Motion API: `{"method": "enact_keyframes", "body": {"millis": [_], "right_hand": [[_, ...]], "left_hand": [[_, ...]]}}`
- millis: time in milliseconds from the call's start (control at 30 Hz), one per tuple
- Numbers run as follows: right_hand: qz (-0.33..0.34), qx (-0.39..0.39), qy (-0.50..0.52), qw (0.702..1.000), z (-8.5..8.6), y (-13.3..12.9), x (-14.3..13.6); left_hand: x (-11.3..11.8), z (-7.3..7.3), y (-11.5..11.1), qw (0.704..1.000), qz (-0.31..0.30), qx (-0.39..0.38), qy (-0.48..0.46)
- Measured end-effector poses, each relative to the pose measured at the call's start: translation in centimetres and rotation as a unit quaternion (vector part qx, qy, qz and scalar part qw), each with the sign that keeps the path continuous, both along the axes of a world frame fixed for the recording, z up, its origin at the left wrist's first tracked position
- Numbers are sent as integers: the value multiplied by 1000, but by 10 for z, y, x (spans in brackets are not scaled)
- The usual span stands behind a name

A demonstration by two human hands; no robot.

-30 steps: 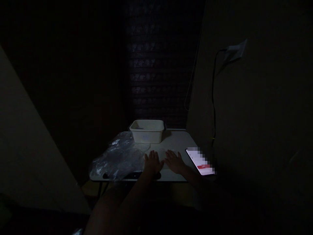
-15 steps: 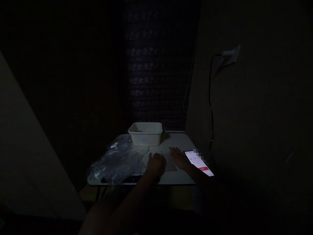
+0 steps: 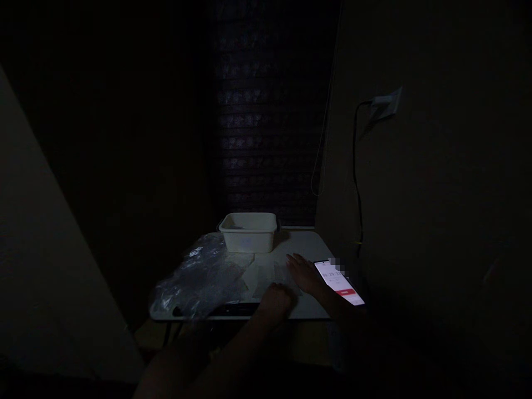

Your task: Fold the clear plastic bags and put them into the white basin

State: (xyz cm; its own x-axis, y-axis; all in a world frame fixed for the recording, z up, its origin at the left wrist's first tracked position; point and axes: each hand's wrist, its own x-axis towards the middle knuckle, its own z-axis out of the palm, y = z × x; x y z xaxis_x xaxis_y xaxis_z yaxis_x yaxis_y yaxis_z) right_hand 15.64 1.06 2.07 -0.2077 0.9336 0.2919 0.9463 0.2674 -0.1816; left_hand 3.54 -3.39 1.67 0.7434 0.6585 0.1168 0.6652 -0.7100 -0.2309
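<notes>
The room is very dark. A thin clear plastic piece (image 3: pixel 264 277) lies flat on the white table (image 3: pixel 305 241). Over its near right part is my left hand (image 3: pixel 277 299), its fingers curled closed; whatever they may hold is hidden. My right hand (image 3: pixel 302 272) rests on the right side of the plastic with its fingers stretched out, holding nothing. Crumpled clear plastic bags (image 3: pixel 203 277) spread across the table's left side. Just right of my right hand, a lit phone (image 3: pixel 343 285) shows a timer.
A white tub (image 3: pixel 249 238) stands at the table's back. Along the front left edge lies a dark flat object (image 3: pixel 235 309). A black cable (image 3: pixel 355 160) hangs from a wall socket (image 3: pixel 388 105) on the right. Dark blinds (image 3: pixel 257 138) are behind.
My left hand has moved toward the table's front edge and slightly right, and its fingers have curled in. My right hand stays nearly in place. The view has tilted slightly up.
</notes>
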Motion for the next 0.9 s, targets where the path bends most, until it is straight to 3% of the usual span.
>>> {"method": "enact_keyframes", "body": {"millis": [367, 600, 900], "right_hand": [[-5, 24, 28, 999, 1, 0, 7], [1, 25, 63, 998, 0, 4, 13], [-3, -3, 76, 997, 1, 5, 13]], "left_hand": [[8, -1, -1, 1000, 19, -7, -5], [1, -3, 7, 998, 43, -38, -38], [6, 9, -4, 996, 37, -67, -40]]}}
